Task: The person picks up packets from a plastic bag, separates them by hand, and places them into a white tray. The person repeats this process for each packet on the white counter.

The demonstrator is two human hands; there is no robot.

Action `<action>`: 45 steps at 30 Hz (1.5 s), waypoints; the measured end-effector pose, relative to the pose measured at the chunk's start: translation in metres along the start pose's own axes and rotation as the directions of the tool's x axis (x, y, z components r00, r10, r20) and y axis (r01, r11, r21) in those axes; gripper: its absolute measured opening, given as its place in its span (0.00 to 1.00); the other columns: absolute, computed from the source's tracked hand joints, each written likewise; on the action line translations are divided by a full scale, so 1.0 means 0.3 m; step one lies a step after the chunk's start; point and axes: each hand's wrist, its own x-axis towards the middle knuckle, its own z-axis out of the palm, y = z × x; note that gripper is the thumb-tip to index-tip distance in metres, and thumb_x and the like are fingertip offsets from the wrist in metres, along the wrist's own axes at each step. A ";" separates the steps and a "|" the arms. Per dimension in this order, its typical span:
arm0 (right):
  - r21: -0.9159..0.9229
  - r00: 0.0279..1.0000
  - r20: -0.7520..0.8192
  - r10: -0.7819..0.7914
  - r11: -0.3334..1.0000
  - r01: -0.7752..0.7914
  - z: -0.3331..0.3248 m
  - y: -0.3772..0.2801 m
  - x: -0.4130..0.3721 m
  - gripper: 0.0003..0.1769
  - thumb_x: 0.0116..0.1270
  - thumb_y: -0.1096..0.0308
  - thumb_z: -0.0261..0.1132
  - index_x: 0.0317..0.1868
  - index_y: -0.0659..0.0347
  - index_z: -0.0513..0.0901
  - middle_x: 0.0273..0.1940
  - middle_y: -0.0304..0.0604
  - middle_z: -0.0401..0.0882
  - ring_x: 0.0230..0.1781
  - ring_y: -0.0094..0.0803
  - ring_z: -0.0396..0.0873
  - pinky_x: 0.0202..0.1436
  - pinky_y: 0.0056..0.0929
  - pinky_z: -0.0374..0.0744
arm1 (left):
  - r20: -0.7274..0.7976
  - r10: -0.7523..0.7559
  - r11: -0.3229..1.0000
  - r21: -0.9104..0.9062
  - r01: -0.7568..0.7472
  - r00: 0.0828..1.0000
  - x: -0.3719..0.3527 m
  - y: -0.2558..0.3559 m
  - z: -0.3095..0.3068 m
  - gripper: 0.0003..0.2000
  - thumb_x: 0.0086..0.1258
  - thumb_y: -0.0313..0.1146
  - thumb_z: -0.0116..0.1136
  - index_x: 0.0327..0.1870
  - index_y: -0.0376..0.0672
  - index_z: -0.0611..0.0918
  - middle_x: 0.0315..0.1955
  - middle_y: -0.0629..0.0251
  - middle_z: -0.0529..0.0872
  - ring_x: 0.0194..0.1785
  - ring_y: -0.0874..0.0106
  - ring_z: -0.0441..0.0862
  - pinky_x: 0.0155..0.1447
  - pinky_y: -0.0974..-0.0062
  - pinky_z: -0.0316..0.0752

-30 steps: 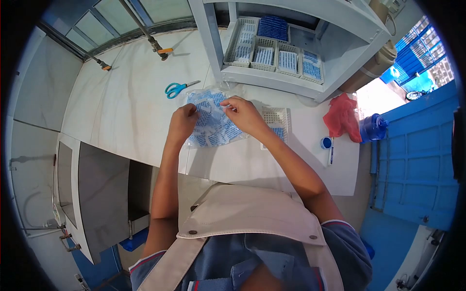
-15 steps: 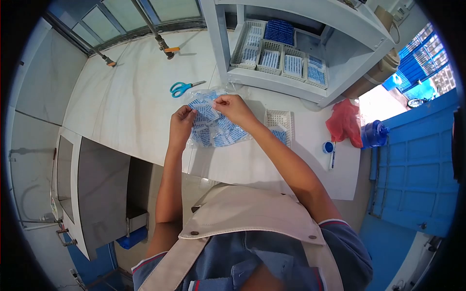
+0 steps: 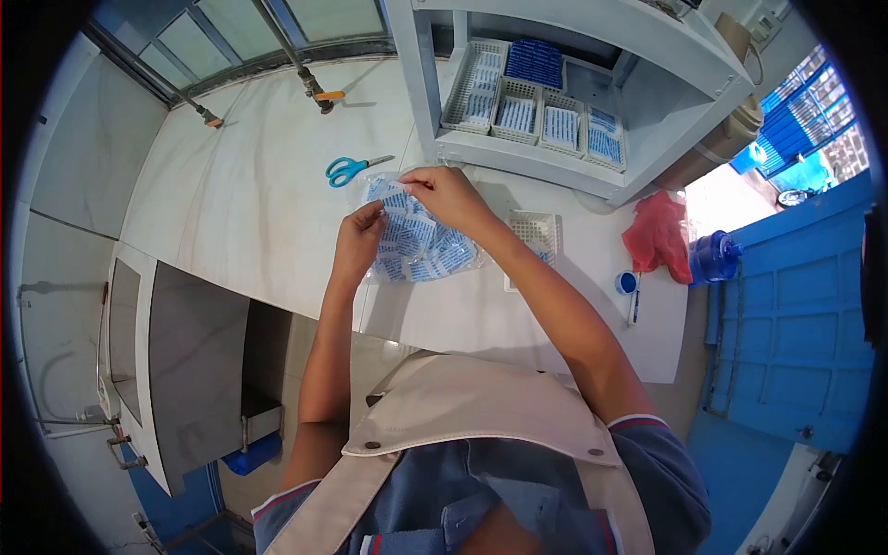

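A clear plastic bag (image 3: 427, 252) lies on the white counter, filled with several small blue-and-white printed packets. My left hand (image 3: 359, 239) is closed at the bag's left side, thumb and fingers pressed together on its edge. Above it and to the right, my right hand (image 3: 449, 196) pinches the top of the bag with the fingertips. Whether a packet is also caught between the fingers is too small to make out. Teal-handled scissors (image 3: 346, 171) rest on the counter just beyond my left hand, touching neither hand.
Right of the bag stands a small white basket (image 3: 548, 222) with packets in it, partly behind my right forearm. A white shelf (image 3: 527, 155) with filled baskets rises at the back. Farther right are a blue-topped jar (image 3: 626, 281), a red plastic bag (image 3: 655, 239) and a blue water bottle (image 3: 714, 256).
My left hand has shifted slightly to the right and my right hand slightly left, so the fingertips are closer together at the top of the bag. The scissors stay put.
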 end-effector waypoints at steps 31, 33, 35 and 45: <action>-0.182 0.978 0.081 0.194 0.967 -0.177 -0.433 0.016 -0.289 0.12 0.69 0.65 0.60 0.40 0.68 0.80 0.33 0.37 0.78 0.34 0.20 0.72 0.42 0.20 0.72 | 0.022 0.271 0.806 0.541 -0.240 0.962 -0.052 0.061 0.048 0.14 0.67 0.31 0.54 0.52 0.37 0.78 0.43 0.49 0.81 0.39 0.55 0.80 0.46 0.63 0.74; -0.290 0.968 0.105 0.230 0.938 -0.191 -0.491 -0.005 -0.333 0.11 0.68 0.66 0.60 0.40 0.68 0.80 0.32 0.40 0.79 0.35 0.23 0.73 0.42 0.22 0.72 | 0.047 0.195 0.807 0.559 -0.188 0.980 -0.055 0.070 0.042 0.14 0.65 0.29 0.55 0.52 0.37 0.78 0.44 0.49 0.81 0.41 0.54 0.81 0.46 0.64 0.74; -0.390 0.956 0.124 0.267 0.899 -0.200 -0.497 -0.001 -0.364 0.11 0.67 0.66 0.60 0.39 0.67 0.80 0.32 0.43 0.80 0.35 0.27 0.74 0.43 0.24 0.73 | 0.044 0.198 0.804 0.565 -0.188 0.979 -0.054 0.059 0.052 0.14 0.65 0.27 0.54 0.51 0.37 0.78 0.43 0.49 0.81 0.42 0.53 0.81 0.46 0.64 0.74; -0.720 0.996 0.070 0.046 0.694 0.018 -0.343 0.117 -0.428 0.07 0.59 0.71 0.64 0.37 0.63 0.85 0.41 0.44 0.75 0.45 0.40 0.70 0.52 0.33 0.71 | -0.098 0.407 0.731 0.632 -0.259 0.908 -0.063 0.073 0.033 0.11 0.64 0.20 0.49 0.46 0.34 0.80 0.40 0.49 0.83 0.42 0.53 0.81 0.46 0.64 0.75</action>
